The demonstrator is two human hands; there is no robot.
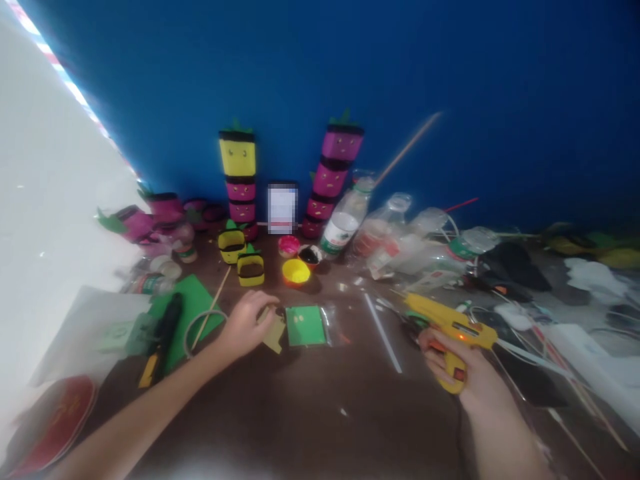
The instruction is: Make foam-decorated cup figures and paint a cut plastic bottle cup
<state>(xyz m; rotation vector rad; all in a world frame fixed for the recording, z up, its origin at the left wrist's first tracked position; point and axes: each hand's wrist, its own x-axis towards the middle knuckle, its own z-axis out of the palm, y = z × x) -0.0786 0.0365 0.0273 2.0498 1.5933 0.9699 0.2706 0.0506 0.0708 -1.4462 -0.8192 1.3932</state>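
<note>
My left hand is closed at the fingertips on a blurred olive-yellow piece, with a small dark patch at its top. A square green sheet bearing two small pale bits lies just to its right, partly over a clear plastic bag. My right hand grips a yellow hot glue gun by its handle, nozzle pointing left, an orange light glowing on its side. Ahead of my left hand stand two small yellow cups with black rims and green leaves.
Paint caps, including a yellow one, sit mid-table near a phone. Stacked decorated cups lean against the blue wall. Plastic bottles crowd the right back. A clear glue stick lies left of the glue gun; a black-and-yellow cutter lies left.
</note>
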